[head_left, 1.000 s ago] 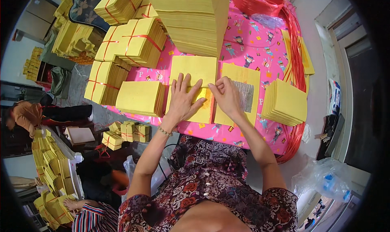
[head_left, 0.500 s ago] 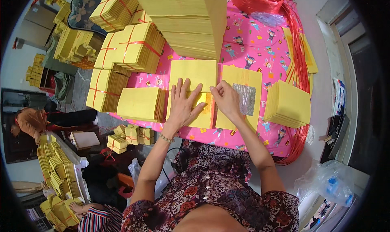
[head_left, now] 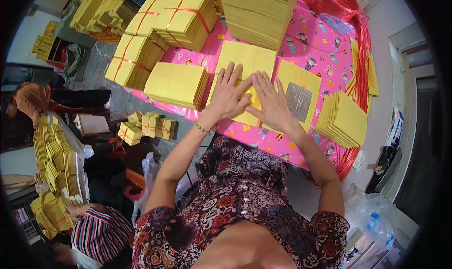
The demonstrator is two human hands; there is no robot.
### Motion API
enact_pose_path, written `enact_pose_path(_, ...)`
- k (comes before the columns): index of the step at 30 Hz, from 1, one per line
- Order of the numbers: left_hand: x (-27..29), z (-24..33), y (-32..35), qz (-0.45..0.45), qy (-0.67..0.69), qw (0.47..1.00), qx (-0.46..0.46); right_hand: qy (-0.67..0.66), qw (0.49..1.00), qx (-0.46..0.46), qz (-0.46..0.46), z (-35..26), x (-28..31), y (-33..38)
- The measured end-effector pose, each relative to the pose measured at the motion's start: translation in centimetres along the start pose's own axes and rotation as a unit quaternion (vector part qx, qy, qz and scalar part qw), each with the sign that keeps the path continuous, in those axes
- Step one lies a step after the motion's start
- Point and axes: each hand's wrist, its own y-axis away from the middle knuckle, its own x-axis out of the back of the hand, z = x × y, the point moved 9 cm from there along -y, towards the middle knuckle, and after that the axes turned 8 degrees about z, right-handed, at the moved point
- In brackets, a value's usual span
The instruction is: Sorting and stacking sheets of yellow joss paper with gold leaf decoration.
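Note:
My left hand (head_left: 228, 95) lies flat with spread fingers on a yellow paper sheet (head_left: 249, 57) at the middle of the table. Beside it, my right hand (head_left: 274, 105) is also laid flat, its fingers stretched out and their tips close to my left hand's. Between my hands shows a strip of brighter yellow-orange; my palms hide most of it. Just right of my right hand is another yellow sheet (head_left: 294, 73) bearing a silver foil square (head_left: 299, 102). Neither hand grips anything.
A tall yellow paper stack (head_left: 254, 19) stands behind the sheets. To the left are a loose stack (head_left: 174, 83) and tied bundles (head_left: 186, 14); at right, a fanned stack (head_left: 341, 118) and red plastic ribbon (head_left: 362, 57). Two people work among yellow papers (head_left: 54, 156) at far left.
My right hand has gone from pinched fingers at the sheet's right edge to lying flat beside my left hand. The whole view has shifted, with the table now higher and further right.

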Motion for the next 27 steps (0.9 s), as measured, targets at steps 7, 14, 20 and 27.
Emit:
enact_pose_path(7,0.4,0.3,0.4,0.008,-0.036,0.999,-0.016,0.009,1.000,-0.010,-0.007,0.0,-0.4,-0.1)
enact_pose_path(14,1.0,-0.8,1.4,0.010,-0.043,0.999,0.029,0.017,0.999,-0.028,-0.020,-0.4,0.0,-0.1)
enact_pose_path(20,0.8,-0.9,1.4,0.012,-0.030,0.999,0.022,0.060,0.998,0.015,0.013,-1.9,0.9,-1.6)
enact_pose_path(27,1.0,-1.1,1.2,0.015,-0.014,1.000,0.008,0.022,1.000,0.005,-0.018,-0.8,-0.6,-1.7)
